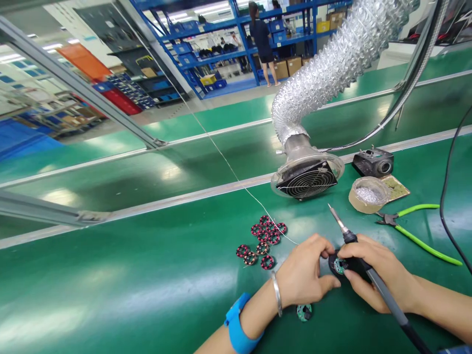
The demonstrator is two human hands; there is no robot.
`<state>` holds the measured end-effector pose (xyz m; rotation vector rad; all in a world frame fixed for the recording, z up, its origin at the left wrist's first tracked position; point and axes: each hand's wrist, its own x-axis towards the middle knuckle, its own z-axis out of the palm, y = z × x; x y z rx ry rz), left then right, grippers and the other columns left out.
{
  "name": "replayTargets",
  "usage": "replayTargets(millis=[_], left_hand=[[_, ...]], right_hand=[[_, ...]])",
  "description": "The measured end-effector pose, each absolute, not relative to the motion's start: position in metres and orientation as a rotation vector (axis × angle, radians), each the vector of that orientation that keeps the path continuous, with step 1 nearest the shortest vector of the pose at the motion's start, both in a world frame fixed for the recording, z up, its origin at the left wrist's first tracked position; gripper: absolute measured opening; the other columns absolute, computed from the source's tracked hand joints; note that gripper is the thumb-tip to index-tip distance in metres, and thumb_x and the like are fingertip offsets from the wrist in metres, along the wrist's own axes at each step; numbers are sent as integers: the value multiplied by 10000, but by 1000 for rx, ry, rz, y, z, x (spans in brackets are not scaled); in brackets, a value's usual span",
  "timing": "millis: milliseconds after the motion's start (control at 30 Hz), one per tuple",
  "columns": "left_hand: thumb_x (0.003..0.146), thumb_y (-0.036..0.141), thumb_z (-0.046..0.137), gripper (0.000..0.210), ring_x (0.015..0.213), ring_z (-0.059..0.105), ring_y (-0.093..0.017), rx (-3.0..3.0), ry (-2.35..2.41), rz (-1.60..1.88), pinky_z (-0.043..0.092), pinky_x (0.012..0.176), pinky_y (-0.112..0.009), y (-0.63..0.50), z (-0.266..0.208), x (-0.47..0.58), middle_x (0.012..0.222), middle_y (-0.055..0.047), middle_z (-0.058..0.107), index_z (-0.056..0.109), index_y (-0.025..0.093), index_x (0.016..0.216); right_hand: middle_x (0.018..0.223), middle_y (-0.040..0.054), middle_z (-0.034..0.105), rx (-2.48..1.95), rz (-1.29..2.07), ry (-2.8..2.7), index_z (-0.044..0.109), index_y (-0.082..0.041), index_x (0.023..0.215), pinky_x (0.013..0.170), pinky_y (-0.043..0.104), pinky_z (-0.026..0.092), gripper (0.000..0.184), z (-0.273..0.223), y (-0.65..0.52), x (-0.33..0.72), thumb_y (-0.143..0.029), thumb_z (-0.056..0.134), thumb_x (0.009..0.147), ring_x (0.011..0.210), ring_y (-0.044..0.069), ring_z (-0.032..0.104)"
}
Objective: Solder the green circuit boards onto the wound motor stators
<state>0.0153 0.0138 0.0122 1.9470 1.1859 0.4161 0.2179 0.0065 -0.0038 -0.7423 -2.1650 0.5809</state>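
In the head view, it seems wise to keep the round board [338, 266], between both hands, still and the iron's tip [331, 209] off fingers. The right hand [391, 273] grips the soldering iron [387, 291], tip away from it. The left hand [304, 271] curls beside; I can't tell how tightly.

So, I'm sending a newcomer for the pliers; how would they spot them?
Above the green bench hangs a ribbed silver duct; right of its mouth sits a round tub. Below and right of the tub in view lie the pliers, their splayed lime-green handles unlike the dark soldering iron in the right hand.
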Motion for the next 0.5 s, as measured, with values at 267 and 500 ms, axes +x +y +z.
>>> replayTargets(millis=[267, 500], left_hand=[[718, 297, 710, 164, 625, 576, -175, 1928, 1507, 313, 367, 605, -271, -11, 9, 32, 669, -9, 637, 624, 183, 637], [763, 244, 652, 119, 639, 592, -172, 1932, 1485, 359, 377, 609, -266, -11, 4, 31, 687, -21, 650, 649, 178, 663]], right_hand=[[849, 29, 593, -716, 646, -2231, 487, -185, 1136, 634, 276, 450, 313, -7, 7, 218, -76, 497, 843, 709, 155, 510], [860, 35, 603, -711, 664, -2234, 490, -182, 1139, 638, 279, 464, 319, -7, 7, 220, -69, 491, 841, 719, 158, 526]])
